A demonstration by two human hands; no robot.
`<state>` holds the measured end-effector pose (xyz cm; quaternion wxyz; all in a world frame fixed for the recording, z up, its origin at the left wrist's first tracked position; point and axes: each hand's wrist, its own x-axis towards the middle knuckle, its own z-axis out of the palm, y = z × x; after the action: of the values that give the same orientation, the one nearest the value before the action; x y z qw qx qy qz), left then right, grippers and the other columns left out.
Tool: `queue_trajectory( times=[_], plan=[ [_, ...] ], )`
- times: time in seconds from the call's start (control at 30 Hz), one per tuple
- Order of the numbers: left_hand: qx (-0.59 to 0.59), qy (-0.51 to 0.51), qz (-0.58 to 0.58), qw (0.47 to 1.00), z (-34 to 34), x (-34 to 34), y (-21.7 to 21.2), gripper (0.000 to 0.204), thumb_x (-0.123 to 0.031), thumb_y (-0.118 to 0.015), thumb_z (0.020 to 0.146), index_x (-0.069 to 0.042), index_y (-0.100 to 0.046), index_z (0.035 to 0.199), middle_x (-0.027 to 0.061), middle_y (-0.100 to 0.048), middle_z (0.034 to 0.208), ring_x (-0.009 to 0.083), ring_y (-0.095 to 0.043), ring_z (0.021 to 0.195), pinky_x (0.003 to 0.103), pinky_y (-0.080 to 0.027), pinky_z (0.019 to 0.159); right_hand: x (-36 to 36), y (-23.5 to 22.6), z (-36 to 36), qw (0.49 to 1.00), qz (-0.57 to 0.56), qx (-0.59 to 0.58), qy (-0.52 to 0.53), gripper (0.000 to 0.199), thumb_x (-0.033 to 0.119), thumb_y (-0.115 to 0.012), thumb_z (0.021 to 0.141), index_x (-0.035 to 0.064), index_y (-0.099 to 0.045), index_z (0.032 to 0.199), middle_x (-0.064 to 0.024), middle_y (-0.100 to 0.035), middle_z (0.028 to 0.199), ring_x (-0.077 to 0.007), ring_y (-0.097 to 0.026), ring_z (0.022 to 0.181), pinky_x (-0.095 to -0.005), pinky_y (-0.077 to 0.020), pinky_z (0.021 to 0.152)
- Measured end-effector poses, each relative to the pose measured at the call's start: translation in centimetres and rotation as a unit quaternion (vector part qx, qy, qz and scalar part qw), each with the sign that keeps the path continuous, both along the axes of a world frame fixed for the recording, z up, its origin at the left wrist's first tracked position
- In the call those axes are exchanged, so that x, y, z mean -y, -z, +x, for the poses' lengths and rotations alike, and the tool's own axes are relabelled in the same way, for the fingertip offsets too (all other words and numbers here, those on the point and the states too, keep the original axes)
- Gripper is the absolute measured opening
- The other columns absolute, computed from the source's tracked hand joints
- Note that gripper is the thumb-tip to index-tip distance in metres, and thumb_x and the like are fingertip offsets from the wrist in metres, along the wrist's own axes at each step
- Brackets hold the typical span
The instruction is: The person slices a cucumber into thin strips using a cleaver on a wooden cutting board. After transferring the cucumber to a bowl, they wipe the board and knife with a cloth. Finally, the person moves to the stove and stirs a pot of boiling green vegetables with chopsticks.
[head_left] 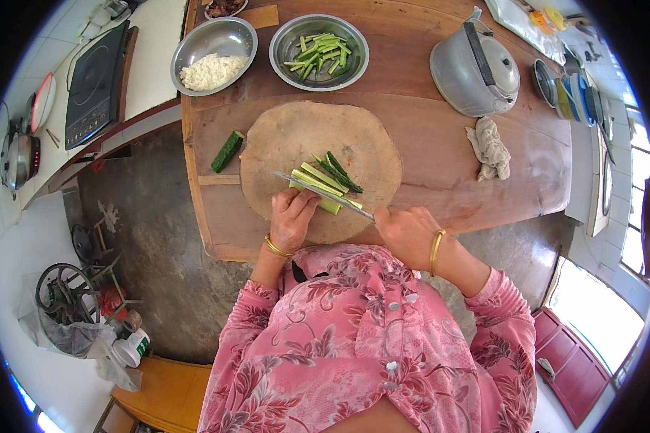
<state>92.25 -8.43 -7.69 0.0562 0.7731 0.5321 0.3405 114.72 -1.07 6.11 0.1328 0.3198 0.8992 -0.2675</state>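
My right hand (412, 237) is closed round the handle of a knife (325, 193), whose thin blade slants up to the left across the round wooden chopping board (289, 137). The handle is mostly hidden in the fist. With fingers bent, my left hand (294, 216) presses on a cut cucumber piece (330, 206) close beside the blade. Pale cucumber lengths (323, 177) lie just beyond the blade. Dark green cucumber strips (339, 172) rest past them on the board. A short cucumber chunk (227, 151) with its skin on lies on the table, left of the board.
Beyond the board stand a steel bowl (276, 61) of cucumber sticks and another steel bowl (183, 61) with white food, perhaps rice. Farther right are a large metal kettle (458, 76) and a crumpled cloth (490, 148). An induction cooker (94, 83) sits on the left counter.
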Motion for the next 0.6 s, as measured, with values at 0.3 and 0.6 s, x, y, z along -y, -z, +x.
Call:
queue_trajectory(
  times=[0.3,0.6],
  plan=[
    [0.04,-0.008,-0.003,0.999,0.2,0.1,0.1,0.028,-0.003,-0.057,0.065,0.0,-0.064,0.092,0.0091,-0.059,0.099,0.0259,-0.053,0.088,0.035,-0.046,0.077,1.1,3.3,1.2,0.994,0.011,-0.1,0.037,0.014,0.002,-0.052,0.074,-0.0019,-0.047,0.087,-0.0177,-0.061,0.065,-0.0352,-0.062,0.059,-0.0422,-0.0496,0.054],
    [0.052,-0.001,0.016,0.999,0.2,-0.2,0.4,0.026,-0.001,-0.058,0.064,0.003,-0.063,0.089,0.0103,-0.059,0.095,0.027,-0.053,0.089,0.035,-0.047,0.077,1.2,3.1,-0.9,0.998,0.025,-0.053,0.021,0.015,0.005,-0.053,0.075,-0.0018,-0.046,0.086,-0.0163,-0.059,0.06,-0.0352,-0.062,0.058,-0.0417,-0.0494,0.052]
  ],
)
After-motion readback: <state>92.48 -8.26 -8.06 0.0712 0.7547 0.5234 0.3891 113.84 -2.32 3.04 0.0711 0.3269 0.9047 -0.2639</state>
